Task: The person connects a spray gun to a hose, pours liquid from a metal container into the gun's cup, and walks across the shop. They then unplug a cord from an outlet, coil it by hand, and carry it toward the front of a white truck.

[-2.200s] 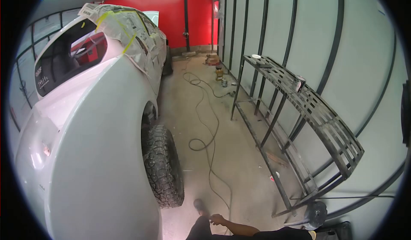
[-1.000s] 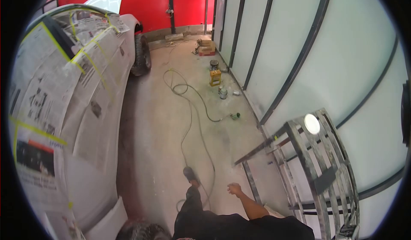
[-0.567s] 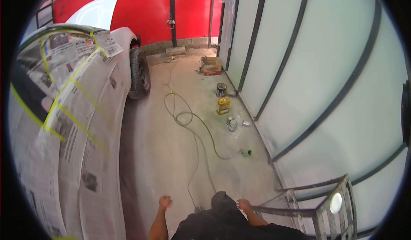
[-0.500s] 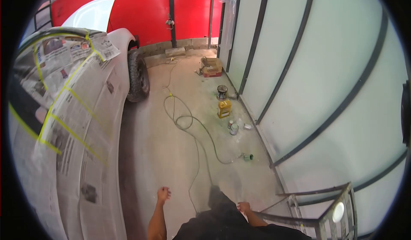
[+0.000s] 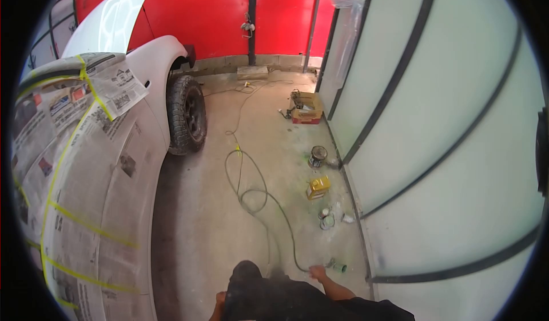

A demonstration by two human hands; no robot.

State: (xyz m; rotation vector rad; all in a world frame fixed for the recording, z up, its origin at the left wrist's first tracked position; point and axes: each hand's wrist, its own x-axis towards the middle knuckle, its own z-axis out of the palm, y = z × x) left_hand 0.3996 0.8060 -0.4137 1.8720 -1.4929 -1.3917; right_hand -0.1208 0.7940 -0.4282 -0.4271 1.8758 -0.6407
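Right hand [image 5: 316, 272] open, empty, near hose [image 5: 251, 198] and small cans [image 5: 327, 218]; left hand [image 5: 220, 298] mostly hidden, grip unclear; car [image 5: 114, 166] papered, taped, unpainted

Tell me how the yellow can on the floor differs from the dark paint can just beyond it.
The yellow can is boxy with flat sides; the dark paint can is round. The yellow can is bright yellow with a closed top; the dark paint can is grey-black, and its top looks open. Both stand upright on the concrete floor beside the pale wall, ahead of the person's right hand.
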